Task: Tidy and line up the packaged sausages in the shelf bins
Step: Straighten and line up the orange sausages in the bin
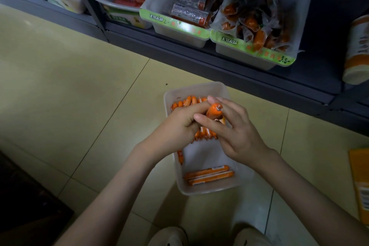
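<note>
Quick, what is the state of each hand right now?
Left hand: closed, gripping the orange sausage.
Right hand: closed, pinching the same sausage near its top end.

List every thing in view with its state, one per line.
Clear plastic floor bin: on the tiles, partly filled.
Orange wrapped sausage: held above the bin.
Left hand: grips the sausage.
Right hand: pinches the sausage.
Two long orange sausages: lying flat in the bin.
</note>
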Demonstrator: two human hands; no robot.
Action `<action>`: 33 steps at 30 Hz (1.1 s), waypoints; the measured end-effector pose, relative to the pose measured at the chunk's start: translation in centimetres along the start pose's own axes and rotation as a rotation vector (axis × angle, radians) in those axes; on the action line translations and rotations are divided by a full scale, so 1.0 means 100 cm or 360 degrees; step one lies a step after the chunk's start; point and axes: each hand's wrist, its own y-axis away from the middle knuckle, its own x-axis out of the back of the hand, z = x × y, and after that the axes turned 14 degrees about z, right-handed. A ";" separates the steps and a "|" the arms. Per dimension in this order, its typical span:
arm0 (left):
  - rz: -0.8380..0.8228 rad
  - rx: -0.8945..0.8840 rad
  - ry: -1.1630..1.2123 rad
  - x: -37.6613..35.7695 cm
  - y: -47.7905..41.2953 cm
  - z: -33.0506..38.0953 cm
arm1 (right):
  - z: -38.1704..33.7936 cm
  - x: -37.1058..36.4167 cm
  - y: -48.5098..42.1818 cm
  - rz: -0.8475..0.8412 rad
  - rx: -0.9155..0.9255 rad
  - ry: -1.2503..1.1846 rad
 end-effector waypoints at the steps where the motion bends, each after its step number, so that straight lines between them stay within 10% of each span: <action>1: -0.0008 0.0005 0.0023 0.000 0.000 0.001 | 0.000 0.000 0.001 -0.0005 -0.0001 0.0021; 14: 0.0400 0.2002 0.1910 -0.010 -0.001 0.010 | -0.004 0.005 -0.015 -0.0062 -0.0273 -0.0416; 21: 0.0101 0.1488 0.1186 -0.029 0.010 0.024 | -0.012 0.003 -0.016 -0.0016 -0.0903 -0.0764; 29: 0.0154 0.0642 0.0076 -0.025 0.013 0.013 | -0.007 0.005 -0.019 0.0096 -0.0924 -0.0821; 33: 0.0322 0.0444 0.0288 -0.024 0.020 0.014 | 0.001 0.003 -0.012 0.0035 -0.1001 -0.0856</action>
